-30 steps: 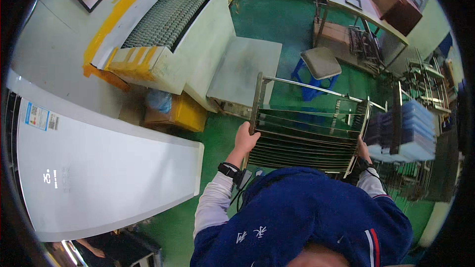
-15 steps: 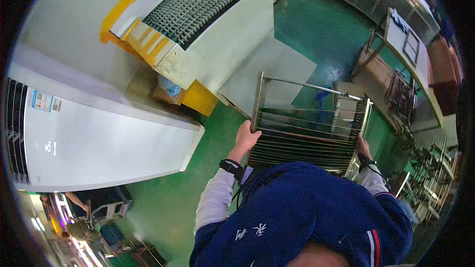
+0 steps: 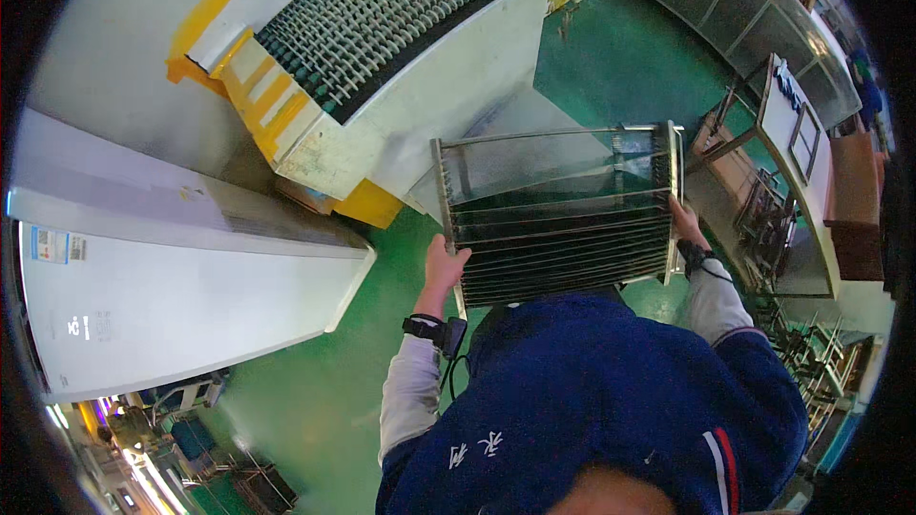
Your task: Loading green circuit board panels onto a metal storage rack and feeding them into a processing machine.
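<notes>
Between my two hands I hold a metal rack [image 3: 563,238], a rectangular frame with side rails and many thin dark rods or slats running across it. On its left rail my left hand [image 3: 443,267] is closed, the thumb lying over the edge. My right hand [image 3: 684,221] grips the opposite rail, its fingers partly hidden behind the metal. The rack is in front of my body, above the floor, with its near edge close to my dark blue top [image 3: 611,372]. Black straps with small devices are on both wrists.
Ahead to the left stands a roller conveyor machine [image 3: 382,29] with yellow-edged sides. A tall white appliance cabinet [image 3: 210,296] is at left, and a yellow box [image 3: 367,205] sits under the conveyor. At right are a table [image 3: 784,124], cardboard [image 3: 854,181] and metal racks [image 3: 821,353].
The rack has moved left and lies straighter across my view, its right side swung forward. Both hands keep hold of it. My view has shifted, with the white cabinet lower and farther left.
</notes>
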Available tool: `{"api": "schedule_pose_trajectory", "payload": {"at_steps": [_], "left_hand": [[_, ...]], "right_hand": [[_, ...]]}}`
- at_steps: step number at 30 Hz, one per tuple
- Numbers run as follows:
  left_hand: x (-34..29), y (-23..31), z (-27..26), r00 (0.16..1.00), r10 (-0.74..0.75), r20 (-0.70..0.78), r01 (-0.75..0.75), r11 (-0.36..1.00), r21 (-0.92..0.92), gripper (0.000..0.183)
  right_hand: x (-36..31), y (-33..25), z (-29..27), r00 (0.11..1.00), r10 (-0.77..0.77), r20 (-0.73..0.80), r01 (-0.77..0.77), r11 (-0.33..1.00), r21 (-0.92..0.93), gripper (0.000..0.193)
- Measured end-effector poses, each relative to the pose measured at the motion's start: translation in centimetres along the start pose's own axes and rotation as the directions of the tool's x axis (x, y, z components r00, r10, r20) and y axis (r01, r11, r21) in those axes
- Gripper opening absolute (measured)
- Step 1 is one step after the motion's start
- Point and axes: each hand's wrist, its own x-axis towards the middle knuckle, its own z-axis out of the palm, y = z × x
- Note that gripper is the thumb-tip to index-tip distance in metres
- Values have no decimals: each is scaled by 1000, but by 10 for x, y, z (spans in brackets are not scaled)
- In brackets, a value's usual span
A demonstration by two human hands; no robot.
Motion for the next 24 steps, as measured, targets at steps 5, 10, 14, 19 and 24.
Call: {"api": "schedule_pose_trajectory", "payload": {"at_steps": [5,10,14,19,24], "left_hand": [[32,-28,12,990,-105,-89,111,992,58,38],[50,-40,35,909,-364,-204,366,930,-27,38],[51,-15,59,819,-530,-219,490,846,-213,32],[56,-7,79,698,-668,-259,562,735,-380,49],[51,-2,92,628,-694,-354,548,716,-432,57]], "right_hand": [[129,-26,20,895,49,443,-49,999,-13,41],[230,-105,121,805,-144,575,552,536,-639,59],[274,-168,188,902,96,420,207,759,-618,74],[310,-188,215,828,60,557,341,736,-585,71],[287,-238,230,840,-6,542,439,595,-674,57]]}}
